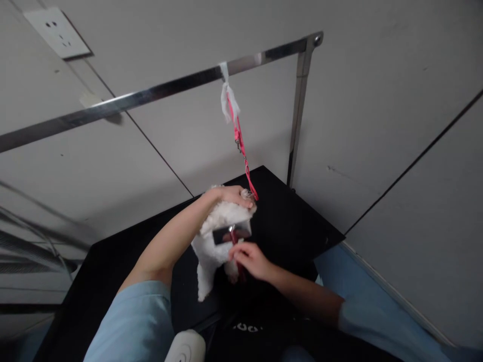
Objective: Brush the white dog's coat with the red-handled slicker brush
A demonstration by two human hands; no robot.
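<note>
A small white curly-haired dog [223, 217] stands on a black table [279, 216]. My left hand [234, 195] reaches over the dog and holds it near the head, the fingers curled over the fur. In my right hand [252, 257] is a slicker brush [233, 235] with a red handle, gripped between thumb and fingers. Its wide, flat head lies against the fur on the dog's side, below my left hand. The bristles are hidden. A pink leash loop [252, 185] hangs close to the dog's head; where it goes round the neck cannot be made out.
A metal bar [169, 86] crosses above the table, joined to an upright post [300, 100]. A white cloth strip [228, 98] ties the leash to it. Behind is a pale wall with a power socket [57, 33]. A white rounded object [185, 347] is at the bottom edge.
</note>
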